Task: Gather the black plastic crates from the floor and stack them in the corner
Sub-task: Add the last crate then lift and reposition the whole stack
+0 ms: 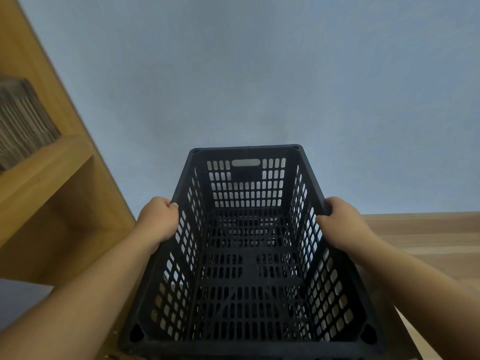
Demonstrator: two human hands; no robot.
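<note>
Head camera shows your fingers first. On your left hand [158, 221], the fingers are curled tight over the left long rim of the black crate [246, 255]. On your right hand [342, 222], the thumb lies inside the wall and the other fingers wrap over the right long rim. So both hands are holding the crate, one on each side, about halfway along it.

The crate is up in the air in front of you, between your two arms. It sits before the blue-grey wall [259, 74], with the wooden shelf [52, 183] on your left and the wood floor [420, 235] low on your right. You cannot see if other crates are under it.

What could go wrong? You only hold thin rims, not the handle holes. If one hand slips, I think the crate would tip to that side and drop. The left edge is near the shelf, so a swing that way could bump it. If you set it down crooked on another crate, it may jam and not sink in.

The crate's open top faces up toward you. Its long way runs straight away from you, toward the wall. The far short end, with the handle slot [245, 162], points at the wall, and the near short end is down by your body.
</note>
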